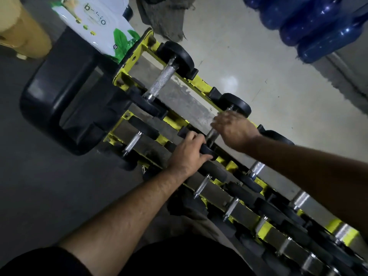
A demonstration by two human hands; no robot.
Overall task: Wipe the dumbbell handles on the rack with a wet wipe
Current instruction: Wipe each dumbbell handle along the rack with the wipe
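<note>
Head view: knurled steel dumbbell handle [211, 134] under right hand [234, 129], left hand [187, 154] fingers grasping its black end.

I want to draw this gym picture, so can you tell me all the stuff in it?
rack: one, yellow, slanting across the middle
dumbbells: many, black ends with silver handles, along the rack
wet wipes pack: one, white and green, top left by the rack's end
black seat: one, left of the rack
water jugs: several, blue, top right
left hand: grips a black dumbbell end
right hand: wrapped round a silver handle; no wipe visible
</note>
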